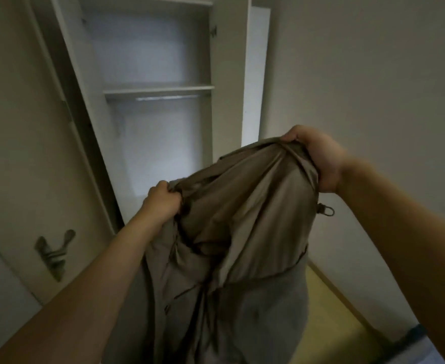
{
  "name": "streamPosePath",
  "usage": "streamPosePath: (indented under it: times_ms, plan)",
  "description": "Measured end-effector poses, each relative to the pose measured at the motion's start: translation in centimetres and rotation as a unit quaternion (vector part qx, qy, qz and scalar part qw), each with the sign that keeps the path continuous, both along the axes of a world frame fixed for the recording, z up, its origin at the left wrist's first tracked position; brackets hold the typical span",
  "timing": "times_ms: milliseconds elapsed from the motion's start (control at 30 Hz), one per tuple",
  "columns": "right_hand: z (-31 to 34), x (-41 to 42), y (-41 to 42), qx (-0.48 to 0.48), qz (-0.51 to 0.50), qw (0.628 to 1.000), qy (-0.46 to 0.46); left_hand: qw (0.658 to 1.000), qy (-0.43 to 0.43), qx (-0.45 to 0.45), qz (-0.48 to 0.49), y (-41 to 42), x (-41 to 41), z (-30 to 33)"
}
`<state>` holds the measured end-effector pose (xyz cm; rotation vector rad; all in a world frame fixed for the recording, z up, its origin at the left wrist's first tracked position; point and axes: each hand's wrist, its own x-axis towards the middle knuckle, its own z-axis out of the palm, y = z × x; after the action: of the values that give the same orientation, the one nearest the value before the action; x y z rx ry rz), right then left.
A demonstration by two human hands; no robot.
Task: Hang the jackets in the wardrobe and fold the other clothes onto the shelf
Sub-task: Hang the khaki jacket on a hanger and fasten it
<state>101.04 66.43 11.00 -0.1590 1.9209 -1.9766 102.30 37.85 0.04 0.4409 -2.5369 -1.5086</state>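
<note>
The open wardrobe [158, 127] fills the upper left of the view, pale inside, with its door [19, 153] swung out on the left and a lever handle [54, 254] low on that door. A shelf [159, 89] crosses the wardrobe about halfway up the visible part, and a metal rail [167, 98] runs just beneath it, bare along the stretch that shows. A plain wall [373, 88] stands to the right, meeting a yellowish floor [326, 324] along a skirting board.

In front of the wardrobe, held up in the air between both arms, hangs a beige jacket [237, 245]. Its top edge is bunched and spread between the two hands, with the smooth lining facing the camera, and the rest drops in loose folds to the bottom of the view. A small cord loop [326, 210] dangles from its right edge.

The right hand [318, 158] is higher and nearer the wall, its fingers curled tight round a gathered fold of the jacket's upper edge. The left hand [163, 199] is lower and sits before the wardrobe's opening, its fingers likewise clenched on the opposite end of that edge. The jacket touches neither the rail nor the shelf.
</note>
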Motion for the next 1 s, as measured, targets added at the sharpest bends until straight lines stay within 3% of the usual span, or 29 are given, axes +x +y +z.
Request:
streamPosePath:
  times_ms: [33, 100, 167, 200, 300, 433, 533, 600, 767, 833, 900, 1000]
  plan:
    - [0.2, -1.5, -1.5, -0.035, 0.016, 0.999, -0.008, 0.999, 0.019, -0.021, -0.025, -0.6, -1.0, 0.6]
    - [0.3, -4.6, -4.4, -0.077, 0.049, 0.995, -0.032, 0.987, 0.039, 0.034, -0.153, -0.9, -2.6, 1.3]
    - [0.3, -7.6, -6.9, -0.074, 0.085, 0.992, -0.049, 0.956, -0.002, 0.094, -0.276, -0.5, -4.3, 1.2]
    - [0.2, -9.2, -8.1, -0.068, 0.106, 0.990, -0.055, 0.950, -0.013, 0.079, -0.300, -0.4, -5.5, 0.7]
    - [-0.1, -14.1, -10.6, -0.059, 0.159, 0.983, -0.067, 0.968, 0.018, 0.006, -0.249, -0.9, -10.4, -0.7]
    - [-0.3, -21.7, -11.6, -0.003, 0.191, 0.980, -0.057, 0.971, 0.069, 0.148, -0.177, -4.9, -17.5, -1.0]
    - [0.7, -27.7, -12.3, 0.128, 0.165, 0.978, -0.021, 0.972, 0.118, 0.167, -0.115, -7.8, -23.1, 0.9]
    - [1.3, -31.5, -13.5, 0.165, 0.162, 0.973, -0.002, 0.970, 0.145, 0.179, -0.083, -9.2, -26.6, 2.3]
    - [1.8, -39.9, -17.0, 0.180, 0.150, 0.972, 0.006, 0.923, 0.145, 0.322, -0.150, -12.6, -32.9, 3.3]
    - [1.5, -42.9, -18.3, 0.216, 0.150, 0.964, 0.030, 0.947, 0.148, 0.244, -0.144, -14.3, -35.8, 3.6]
    - [1.6, -45.8, -19.5, 0.236, 0.138, 0.959, 0.071, 0.980, 0.147, 0.085, -0.104, -16.3, -39.7, 3.8]
    - [3.1, -50.1, -21.4, 0.225, 0.118, 0.954, 0.159, 0.987, 0.106, -0.101, -0.065, -19.1, -45.7, 2.2]
